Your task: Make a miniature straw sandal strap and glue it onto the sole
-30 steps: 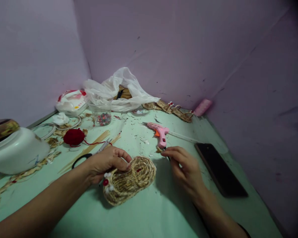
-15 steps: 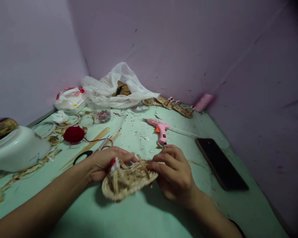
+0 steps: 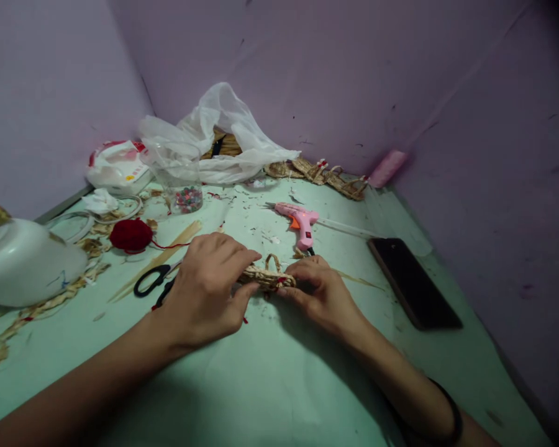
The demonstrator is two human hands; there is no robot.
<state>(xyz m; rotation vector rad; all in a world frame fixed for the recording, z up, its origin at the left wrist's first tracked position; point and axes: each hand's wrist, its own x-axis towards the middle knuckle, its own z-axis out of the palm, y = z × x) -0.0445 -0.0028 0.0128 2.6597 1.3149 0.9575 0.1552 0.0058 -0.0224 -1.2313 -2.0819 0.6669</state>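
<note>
Between my two hands is a small woven straw slipper (image 3: 271, 279), turned edge-on, with a thin loop standing up from it and a bit of red at its right end. My left hand (image 3: 214, 279) grips its left end between thumb and fingers and hides that part. On the right end, my right hand (image 3: 314, 285) pinches with thumb and fingertips. Black-handled scissors (image 3: 153, 279) lie partly under my left hand. Just beyond my right hand is a pink glue gun (image 3: 300, 220) on its side.
A phone (image 3: 414, 282) lies at the right. To the left are a red yarn ball (image 3: 131, 236), a white container (image 3: 32, 261) and a clear cup of beads (image 3: 186, 192). Several straw slippers (image 3: 317, 174), a plastic bag (image 3: 242, 149) and a pink roll (image 3: 387, 167) sit by the wall.
The slipper has been turned from showing its broad face to edge-on. My left hand has moved over its left end, back uppermost, while my right hand keeps hold of the right end.
</note>
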